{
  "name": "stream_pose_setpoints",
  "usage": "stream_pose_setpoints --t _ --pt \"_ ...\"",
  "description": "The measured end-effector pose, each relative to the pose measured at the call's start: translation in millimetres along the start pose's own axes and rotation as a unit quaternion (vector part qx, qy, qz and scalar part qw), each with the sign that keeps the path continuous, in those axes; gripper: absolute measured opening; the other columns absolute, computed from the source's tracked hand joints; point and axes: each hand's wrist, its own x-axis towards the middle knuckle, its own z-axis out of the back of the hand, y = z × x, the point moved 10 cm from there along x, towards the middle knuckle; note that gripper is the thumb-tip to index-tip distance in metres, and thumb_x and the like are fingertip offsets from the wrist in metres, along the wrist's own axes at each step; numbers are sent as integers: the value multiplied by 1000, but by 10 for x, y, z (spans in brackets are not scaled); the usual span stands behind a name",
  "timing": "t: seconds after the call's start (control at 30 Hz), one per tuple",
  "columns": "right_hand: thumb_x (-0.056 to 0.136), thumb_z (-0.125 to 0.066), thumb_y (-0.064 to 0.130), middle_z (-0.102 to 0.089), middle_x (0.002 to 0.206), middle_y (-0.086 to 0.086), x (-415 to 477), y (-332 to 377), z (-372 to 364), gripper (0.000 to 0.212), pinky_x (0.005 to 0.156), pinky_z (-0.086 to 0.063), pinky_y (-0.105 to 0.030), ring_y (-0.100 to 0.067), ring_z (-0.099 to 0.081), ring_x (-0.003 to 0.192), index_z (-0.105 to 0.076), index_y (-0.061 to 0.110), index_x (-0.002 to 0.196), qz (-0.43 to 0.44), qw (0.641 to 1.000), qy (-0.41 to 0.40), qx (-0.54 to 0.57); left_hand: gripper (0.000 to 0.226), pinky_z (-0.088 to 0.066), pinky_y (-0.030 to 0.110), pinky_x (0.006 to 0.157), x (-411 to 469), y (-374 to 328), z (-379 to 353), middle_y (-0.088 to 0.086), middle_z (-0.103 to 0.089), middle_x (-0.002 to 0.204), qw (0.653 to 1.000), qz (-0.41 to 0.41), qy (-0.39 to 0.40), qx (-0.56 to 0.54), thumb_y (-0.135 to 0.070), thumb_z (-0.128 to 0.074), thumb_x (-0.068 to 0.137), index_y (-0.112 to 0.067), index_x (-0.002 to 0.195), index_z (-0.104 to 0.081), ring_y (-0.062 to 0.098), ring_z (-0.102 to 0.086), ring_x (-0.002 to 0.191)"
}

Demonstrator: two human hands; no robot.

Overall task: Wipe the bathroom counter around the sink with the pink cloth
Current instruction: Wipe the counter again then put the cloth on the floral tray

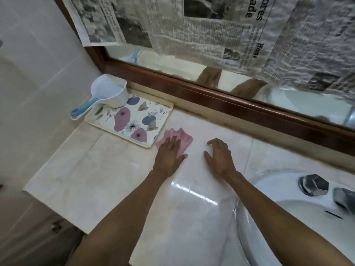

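Observation:
The pink cloth (pixel 181 136) lies crumpled on the cream tiled counter (pixel 99 169), just right of the floral tray. My left hand (pixel 170 153) presses flat on the cloth, fingers spread over it. A little to the right, my right hand (pixel 220 158) rests on the bare counter with fingers apart, holding nothing. The white sink (pixel 269 189) sits at the lower right, its rim close to my right forearm.
A floral tray (pixel 134 120) lies at the back left with a white dipper with a blue handle (pixel 109 95) on its corner. A wood-framed mirror (pixel 211 96) covered in newspaper runs along the back. The chrome tap (pixel 315 184) stands on the sink.

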Motion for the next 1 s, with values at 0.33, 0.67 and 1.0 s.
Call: stream_pose_setpoints --t 0.33,0.67,1.0 --pt "95 -56 27 -48 139 -11 28 46 -20 42 108 -36 -45 -30 -40 131 -52 9 132 -32 997 -63 -16 58 -31 58 120 45 23 -127 15 -38 163 997 -4 7 -82 -32 -20 108 -5 155 -42 36 -29 154" --pt "97 -53 30 -36 153 -18 178 357 -147 48 117 -24 -46 -35 -29 143 -47 6 139 -89 993 -55 -48 41 -52 19 97 245 504 931 1 -66 136 910 33 -22 -412 -31 -38 112 -17 145 -56 21 -61 129" --pt "95 -38 42 -35 153 -21 602 840 -476 59 117 -24 -47 -37 -29 143 -46 4 139 -83 993 -58 -59 44 -42 -3 75 611 1376 1296 -2 -57 132 900 69 -18 -431 -11 -42 110 -17 154 -44 10 -59 115"
